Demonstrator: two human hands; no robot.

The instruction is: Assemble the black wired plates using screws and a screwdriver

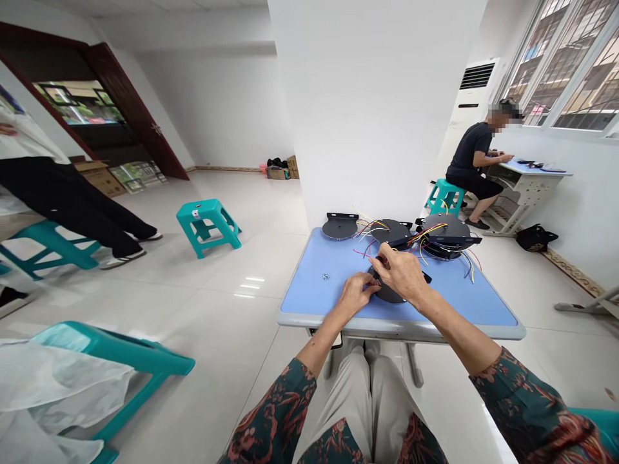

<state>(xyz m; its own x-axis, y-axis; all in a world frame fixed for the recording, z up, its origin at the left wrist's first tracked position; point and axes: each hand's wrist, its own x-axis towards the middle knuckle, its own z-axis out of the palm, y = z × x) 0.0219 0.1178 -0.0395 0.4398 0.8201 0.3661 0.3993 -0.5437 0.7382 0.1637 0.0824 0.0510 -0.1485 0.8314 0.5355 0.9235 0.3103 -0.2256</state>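
Note:
On the blue table a dark round disc part lies under my hands, mostly covered. My left hand is closed in a pinch at the disc's left edge. My right hand is over the disc with fingers closed on a thin wire or small black piece; I cannot make out which. Red and yellow wires trail from the disc toward the back. Several similar dark discs with black brackets sit at the far edge: one at the left, one in the middle, a stack at the right.
A small screw-like item lies on the table left of my hands. A white pillar rises behind the table. Teal stools stand on the floor. A person sits at a desk at the right; another person's legs are at the left.

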